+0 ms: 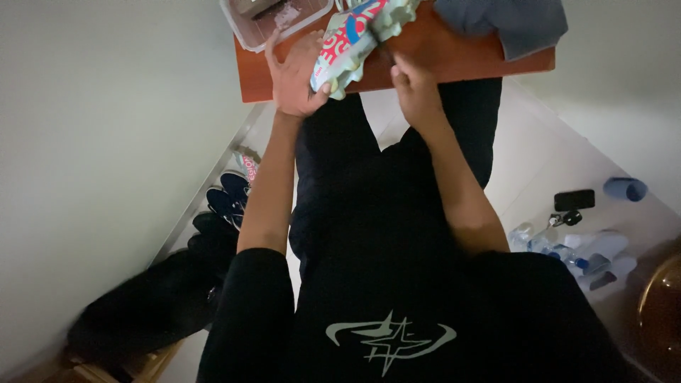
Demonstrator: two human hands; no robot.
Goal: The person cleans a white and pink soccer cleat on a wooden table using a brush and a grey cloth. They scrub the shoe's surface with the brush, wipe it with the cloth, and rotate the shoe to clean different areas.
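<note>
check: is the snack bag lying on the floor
No, the snack bag is gripped by the left hand over the wooden board.

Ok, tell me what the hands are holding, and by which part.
The left hand grips the snack bag at its lower end, thumb on its bottom corner. The right hand is at the bag's right edge; its grip is unclear.

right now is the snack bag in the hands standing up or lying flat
Lying flat. The snack bag rests lengthwise on the wooden board, printed side up, left hand at its near end, right hand beside it.
</note>
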